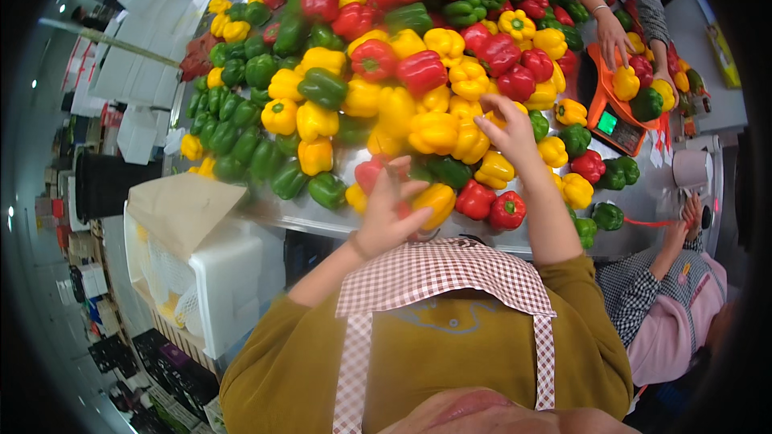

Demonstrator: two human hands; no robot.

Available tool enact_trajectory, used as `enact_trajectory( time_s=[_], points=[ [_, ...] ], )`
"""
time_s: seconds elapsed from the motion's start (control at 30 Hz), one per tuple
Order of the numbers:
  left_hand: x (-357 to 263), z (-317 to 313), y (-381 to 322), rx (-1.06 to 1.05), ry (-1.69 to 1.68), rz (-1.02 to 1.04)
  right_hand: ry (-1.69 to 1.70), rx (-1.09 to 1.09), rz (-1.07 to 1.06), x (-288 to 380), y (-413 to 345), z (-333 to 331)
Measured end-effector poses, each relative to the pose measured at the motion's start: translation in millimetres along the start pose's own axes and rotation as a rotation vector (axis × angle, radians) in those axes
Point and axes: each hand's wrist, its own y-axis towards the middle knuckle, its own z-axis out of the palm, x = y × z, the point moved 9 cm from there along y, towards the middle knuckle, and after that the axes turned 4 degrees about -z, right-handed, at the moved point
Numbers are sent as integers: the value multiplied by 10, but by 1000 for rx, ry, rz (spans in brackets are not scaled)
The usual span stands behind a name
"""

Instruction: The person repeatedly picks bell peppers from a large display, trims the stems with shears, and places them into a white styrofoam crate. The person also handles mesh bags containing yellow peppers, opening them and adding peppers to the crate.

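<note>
A heap of red, yellow and green bell peppers covers the metal table (pixel 283 215) in front of me. My left hand (pixel 386 211) is over the table's near edge, fingers spread, between a blurred red bell pepper (pixel 369 173) and a yellow bell pepper (pixel 437 205). No firm grip shows there, though smearing hides some detail. Farther right, my right hand (pixel 511 132) reaches into the heap with thumb and fingers apart, beside a yellow bell pepper (pixel 470 142). Below its forearm lie two red bell peppers (pixel 506 211).
At right, a co-worker's hands (pixel 614 36) rest on peppers on an orange scale (pixel 627 135). Another person's hands (pixel 690 220) hold red tape (pixel 648 222) near the table's right end. To my left stands a white foam box (pixel 226 277) with netting and brown cardboard (pixel 187 208).
</note>
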Motion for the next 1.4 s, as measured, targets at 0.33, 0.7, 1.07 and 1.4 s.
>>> enact_trajectory(
  time_s=[0.33, 0.7, 1.07, 1.4],
  points=[
    [-7, -488, -363, -253, -104, 60, -560, 204, -91, -340, 1104, 906],
    [22, -527, -332, -283, -192, 48, -50, 31, -119, 74, 819, 734],
    [35, -677, -396, -299, 57, -17, -415, -98, -327, 350, 685, 63],
    [92, -740, -403, -332, 206, -83, -201, -125, -115, 47, 516, 242]
  ],
)
